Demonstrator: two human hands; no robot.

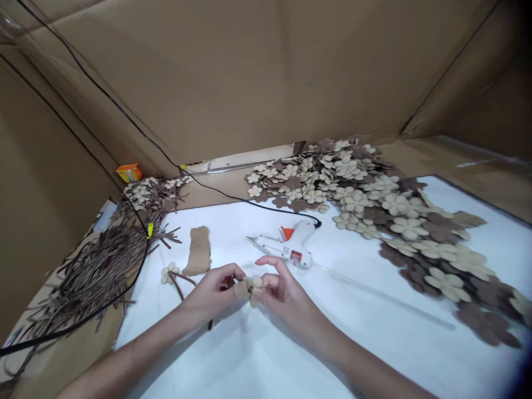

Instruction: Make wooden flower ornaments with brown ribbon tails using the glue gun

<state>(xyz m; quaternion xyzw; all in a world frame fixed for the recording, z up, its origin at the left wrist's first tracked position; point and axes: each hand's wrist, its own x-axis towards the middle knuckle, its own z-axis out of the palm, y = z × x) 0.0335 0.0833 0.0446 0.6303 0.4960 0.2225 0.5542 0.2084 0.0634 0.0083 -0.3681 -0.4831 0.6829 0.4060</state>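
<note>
Between my two hands, above the white board (233, 360), is a small beige felt flower (254, 284). My left hand (216, 291) pinches it from the left, with a brown strip hanging below that hand. My right hand (280, 288) grips the flower's right side between thumb and fingers, the index finger raised. Just beyond my hands lies a white glue gun (286, 246) with an orange trigger, its nozzle pointing left and a clear glue stick out of its back. Left of my left hand are a beige flower (169, 272) with brown stems and a torn cardboard piece (198, 250).
Beige and brown felt flowers (353, 194) are heaped along the back and right. A tangle of brown strips (103, 266) lies at the left, with an orange box (129, 172) behind it. Black cables (224, 193) cross the left and back. Cardboard walls (233, 72) surround the board.
</note>
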